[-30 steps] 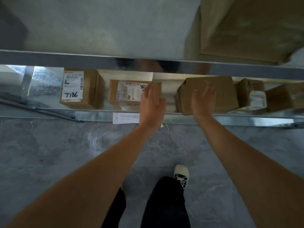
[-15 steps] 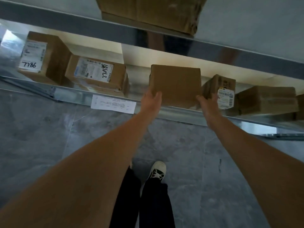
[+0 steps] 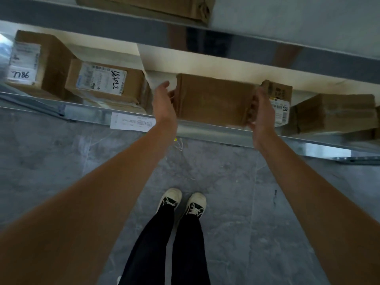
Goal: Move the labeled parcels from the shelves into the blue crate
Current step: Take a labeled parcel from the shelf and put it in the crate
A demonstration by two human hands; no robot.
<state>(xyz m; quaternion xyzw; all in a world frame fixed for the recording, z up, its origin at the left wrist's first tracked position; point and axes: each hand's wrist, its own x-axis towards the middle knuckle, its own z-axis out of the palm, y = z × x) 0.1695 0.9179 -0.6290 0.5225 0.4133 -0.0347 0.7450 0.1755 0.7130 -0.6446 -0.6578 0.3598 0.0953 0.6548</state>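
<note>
Gripping plain brown parcel (image 3: 213, 98) from both ends, lower shelf (image 3: 216, 132), middle of row. Sitting at shelf's front edge, unlabeled face toward camera.

Left hand (image 3: 164, 103) pressing on parcel's left end: thumb up and apart above the corner, fingers (image 3: 171, 95) curling round the end face, mostly hidden behind the palm. Right hand (image 3: 261, 112) clamping the right end: fingers (image 3: 251, 108) curled onto the end face, knuckles showing, thumb side toward camera. Both hands wrapped onto the box, not spread flat. Cannot tell whether parcel is lifted off the shelf or resting on it.

Neighbouring on same shelf, left to right:
- Tall parcel (image 3: 41, 62) at far left, white label with handwritten "7786"-like marking, standing upright.
- Flat parcel (image 3: 107, 83) just beside it, label facing up-front with handwritten digits, close to left hand but not touching.
- Small labeled parcel (image 3: 278, 95) just behind/right of the right hand, white label with barcode partly covered by the hand.
- Wide plain parcel (image 3: 337, 112) further right, apart from the gripped one.

White paper tag (image 3: 132, 122) sticking to shelf's front lip, below-left of left hand. Another brown box (image 3: 156, 5) sitting on upper shelf, only bottom part showing at top edge.

Standing on grey stone-pattern floor (image 3: 236, 192), black trousers, two light shoes (image 3: 181, 202) pointing toward the shelf. Blue crate not showing anywhere in view.
</note>
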